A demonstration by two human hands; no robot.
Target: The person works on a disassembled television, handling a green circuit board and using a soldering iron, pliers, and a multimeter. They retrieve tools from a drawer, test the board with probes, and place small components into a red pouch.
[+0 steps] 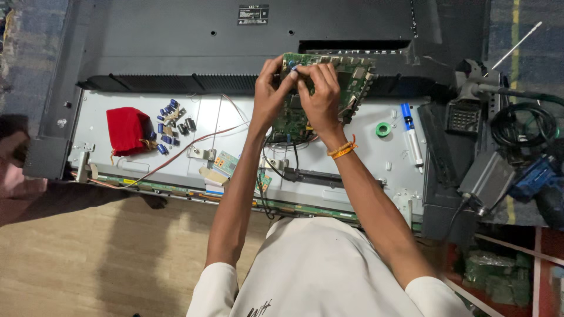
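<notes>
The person wears a white T-shirt [320, 270] with short sleeves. The sleeves stop high up on both arms, so the arms are bare below them. Some dark writing sits on the front of the shirt, near its bottom edge, just left of the middle. The right hand [322, 94] has orange thread bands [342, 149] tied around its wrist. The left hand [269, 97] has nothing on its wrist. No rings or gloves show.
</notes>
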